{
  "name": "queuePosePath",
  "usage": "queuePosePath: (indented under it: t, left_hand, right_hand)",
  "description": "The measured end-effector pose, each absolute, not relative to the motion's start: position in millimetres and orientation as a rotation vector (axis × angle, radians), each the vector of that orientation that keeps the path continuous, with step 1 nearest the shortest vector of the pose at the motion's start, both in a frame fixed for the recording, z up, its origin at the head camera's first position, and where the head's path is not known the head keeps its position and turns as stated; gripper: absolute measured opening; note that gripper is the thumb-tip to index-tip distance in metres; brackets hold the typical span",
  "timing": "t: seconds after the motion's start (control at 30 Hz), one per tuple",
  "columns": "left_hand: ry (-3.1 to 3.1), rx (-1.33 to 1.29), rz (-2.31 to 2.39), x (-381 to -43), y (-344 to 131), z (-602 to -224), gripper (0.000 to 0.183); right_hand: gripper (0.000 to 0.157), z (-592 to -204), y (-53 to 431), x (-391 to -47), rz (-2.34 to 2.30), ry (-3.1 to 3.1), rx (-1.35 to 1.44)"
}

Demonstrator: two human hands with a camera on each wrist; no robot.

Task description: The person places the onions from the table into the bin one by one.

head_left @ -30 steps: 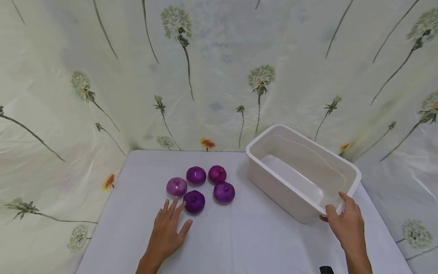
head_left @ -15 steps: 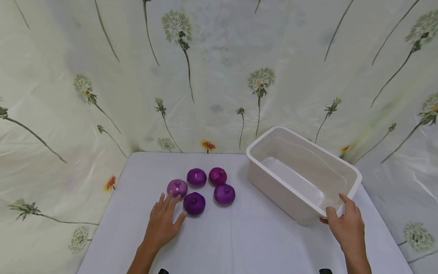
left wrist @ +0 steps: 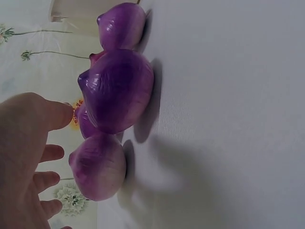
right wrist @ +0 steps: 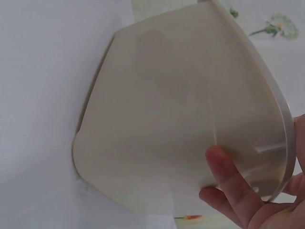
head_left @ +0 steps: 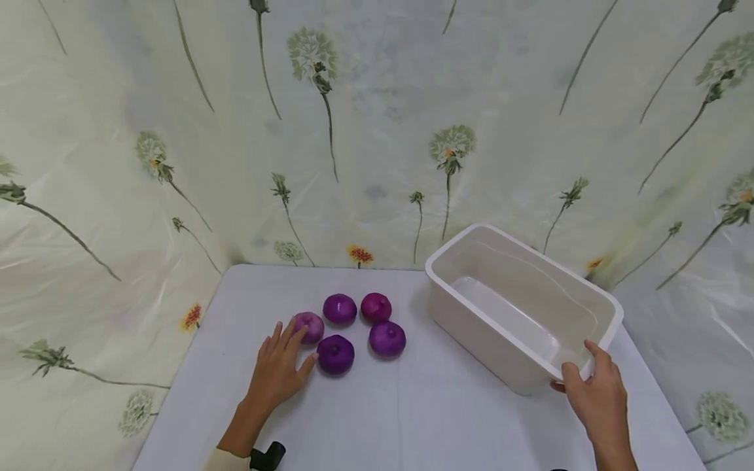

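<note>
My left hand (head_left: 275, 369) is spread over the near-left side of a group of purple onions. Its fingertips overlap a light purple onion (head_left: 310, 329) in the head view, and the thumb is right beside a dark purple onion (head_left: 336, 355). In the left wrist view the fingers are apart from the light onion (left wrist: 100, 167), with nothing in the hand. Behind and to the right lie a purple onion (head_left: 340, 309), a magenta one (head_left: 376, 307) and another purple one (head_left: 387, 339). My right hand (head_left: 597, 396) grips the near corner rim of a cream plastic tub (head_left: 477, 327).
A white cloth covers the table (head_left: 459, 418). Floral sheeting (head_left: 377, 131) hangs behind it and along both sides. The tub stands angled at the right, its far end close to the back sheeting. A black device (head_left: 268, 456) is strapped on the left wrist.
My left hand has shifted left, from near the dark onion to the light purple one. The right hand keeps its grip on the tub. The view has tilted slightly, and the onions lie as before.
</note>
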State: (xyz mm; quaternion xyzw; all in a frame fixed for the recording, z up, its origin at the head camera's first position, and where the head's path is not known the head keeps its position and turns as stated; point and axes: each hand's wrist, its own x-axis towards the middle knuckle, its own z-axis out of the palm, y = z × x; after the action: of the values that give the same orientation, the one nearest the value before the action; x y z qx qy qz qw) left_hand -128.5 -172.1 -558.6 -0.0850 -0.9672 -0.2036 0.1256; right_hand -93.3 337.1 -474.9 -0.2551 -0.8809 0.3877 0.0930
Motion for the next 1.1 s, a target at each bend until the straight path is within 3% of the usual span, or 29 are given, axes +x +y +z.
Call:
queuePosePath:
  t: [1.1]
  left_hand:
    - [-2.865,-0.282,-0.569,-175,-174,-568,0.068]
  right_hand:
    - [0.069,-478,340,-89,1.19,-2.587,-0.717]
